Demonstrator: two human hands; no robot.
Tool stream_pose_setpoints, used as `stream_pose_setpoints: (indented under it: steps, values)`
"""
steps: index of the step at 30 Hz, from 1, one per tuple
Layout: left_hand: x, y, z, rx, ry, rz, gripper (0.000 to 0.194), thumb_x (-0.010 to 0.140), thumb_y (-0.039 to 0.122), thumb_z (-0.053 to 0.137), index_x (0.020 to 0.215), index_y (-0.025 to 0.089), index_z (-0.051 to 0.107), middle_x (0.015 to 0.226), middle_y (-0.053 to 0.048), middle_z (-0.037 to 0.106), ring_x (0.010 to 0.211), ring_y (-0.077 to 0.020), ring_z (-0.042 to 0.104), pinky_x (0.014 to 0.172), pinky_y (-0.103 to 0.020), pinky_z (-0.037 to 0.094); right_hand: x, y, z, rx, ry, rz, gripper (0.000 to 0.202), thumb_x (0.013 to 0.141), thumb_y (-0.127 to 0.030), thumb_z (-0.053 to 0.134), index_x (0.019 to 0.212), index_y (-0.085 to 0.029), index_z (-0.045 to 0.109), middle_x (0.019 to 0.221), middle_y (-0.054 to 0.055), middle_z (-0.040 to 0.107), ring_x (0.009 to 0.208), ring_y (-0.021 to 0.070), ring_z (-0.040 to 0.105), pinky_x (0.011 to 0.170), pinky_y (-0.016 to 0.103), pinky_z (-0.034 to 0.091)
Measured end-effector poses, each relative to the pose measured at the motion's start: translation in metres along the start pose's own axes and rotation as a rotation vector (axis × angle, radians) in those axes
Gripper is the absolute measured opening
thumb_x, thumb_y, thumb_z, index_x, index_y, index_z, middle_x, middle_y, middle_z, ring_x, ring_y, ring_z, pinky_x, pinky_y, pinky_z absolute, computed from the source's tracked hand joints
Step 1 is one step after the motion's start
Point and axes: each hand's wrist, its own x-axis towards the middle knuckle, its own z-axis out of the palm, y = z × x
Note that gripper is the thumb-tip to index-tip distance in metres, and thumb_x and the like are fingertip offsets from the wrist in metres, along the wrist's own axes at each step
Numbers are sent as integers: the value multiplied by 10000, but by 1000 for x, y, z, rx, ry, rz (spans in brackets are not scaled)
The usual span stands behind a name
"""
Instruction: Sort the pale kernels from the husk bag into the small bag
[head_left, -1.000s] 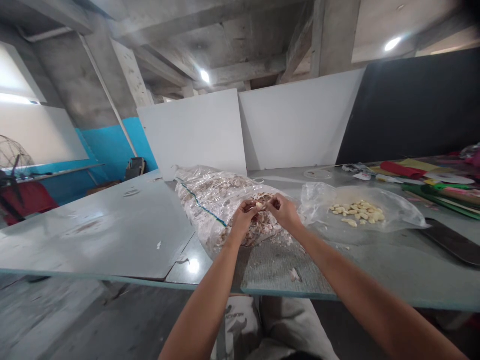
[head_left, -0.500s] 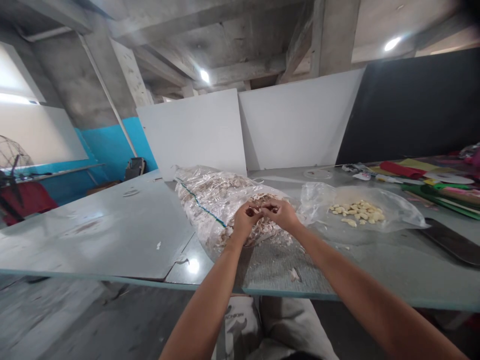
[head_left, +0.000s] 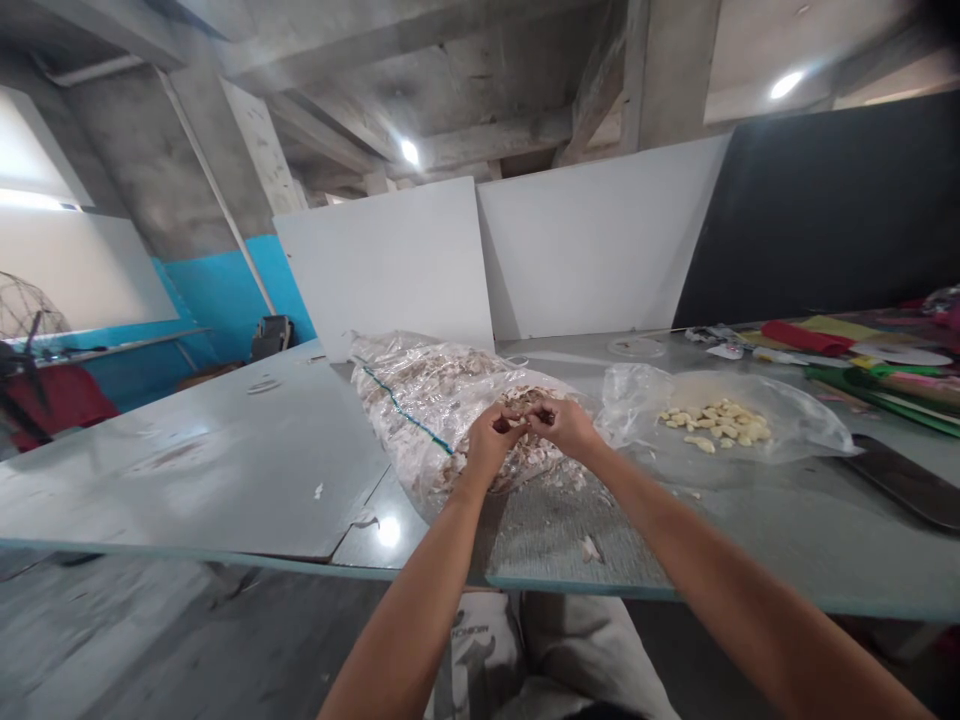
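Both hands meet over the open mouth of a large clear plastic bag full of pale and brown flaky scraps. My left hand has thumb and fingers pinched together. Facing it, my right hand is pinched too, its fingertips close to those of the left. Whatever lies between the fingertips is too small and hidden to name. To the right, pale cream pieces, like peeled cloves or beans, lie on a second clear plastic bag.
The grey table has loose scraps near its front edge. A dark oblong tray or case lies at the right, with coloured sheets behind it. White boards stand along the back.
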Motion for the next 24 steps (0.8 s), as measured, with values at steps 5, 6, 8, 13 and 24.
stream_pose_setpoints:
  steps: [5,6,8,13,24]
  values:
    - [-1,10,0,-130,-14,-92,253,589,307,703,777,159,623,493,53,504,421,-65,428,430,-181,333,0,6,1,-61,46,9,210,695,-262,468,722,-157,648,576,-5,580,517,98,467,500,199,327]
    - [-1,11,0,-156,-16,-103,257,589,309,703,781,159,620,512,48,524,421,-64,434,428,-180,346,0,7,1,-76,55,9,209,700,-267,467,724,-158,644,576,-4,577,522,100,466,507,202,327]
    - [0,12,1,-192,-13,-110,272,580,316,710,780,159,614,586,27,580,431,-62,451,431,-182,372,0,8,1,-96,81,10,208,713,-277,465,732,-159,635,582,-1,576,531,104,467,519,207,328]
    - [0,9,2,-242,-13,-101,324,561,338,723,797,154,598,790,-31,650,500,-77,514,464,-202,436,0,10,-1,-127,148,37,178,720,-273,476,747,-162,613,613,2,585,566,114,485,538,213,333]
    - [1,5,-1,-73,-22,-34,271,620,343,691,804,158,619,593,10,584,476,-79,499,461,-184,396,-3,-2,0,79,61,-9,215,759,-355,512,793,-182,634,659,7,616,602,127,538,557,219,382]
